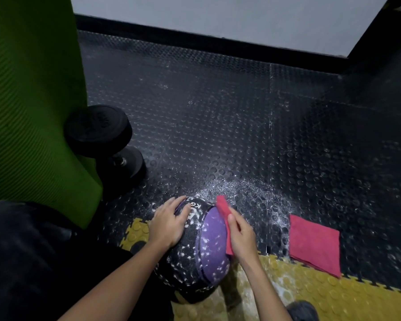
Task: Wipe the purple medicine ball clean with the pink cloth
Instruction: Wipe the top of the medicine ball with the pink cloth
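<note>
A purple and black medicine ball (212, 246), flecked with white dust, rests on the floor in front of me. My left hand (169, 222) lies flat on the ball's upper left side, fingers spread. My right hand (242, 237) presses a folded pink cloth (223, 212) against the ball's right side. The cloth runs along the edge of the purple panel and sticks up past my fingers.
A second folded pink cloth (314, 245) lies flat on the floor to the right. A black dumbbell (107, 140) sits at the left beside a rolled green mat (30, 100). The studded black floor (218, 126) has white powder scattered behind the ball; yellow tiles (310, 295) border it near me.
</note>
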